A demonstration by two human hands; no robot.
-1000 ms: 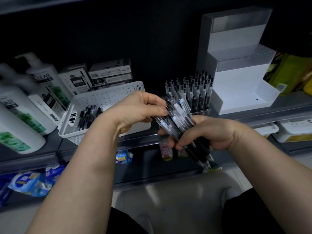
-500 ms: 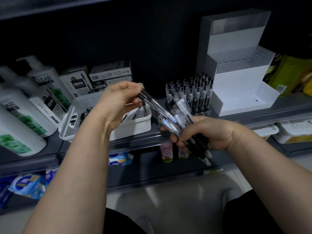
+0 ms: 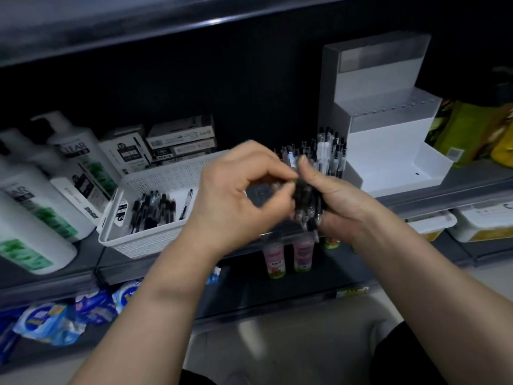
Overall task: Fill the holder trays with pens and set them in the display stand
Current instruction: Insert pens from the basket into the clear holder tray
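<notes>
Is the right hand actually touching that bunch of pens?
Touching. The head view shows the right hand with fingers curled round the pens.

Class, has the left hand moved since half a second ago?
Yes. The left hand has gone right, from over the basket to the pens held in the right hand.

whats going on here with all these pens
A person's right hand grips a bundle of pens in front of the shelf, while the left hand pinches at its top. Behind them, upright pens stand beside the white display stand. More pens lie in the white basket.
</notes>
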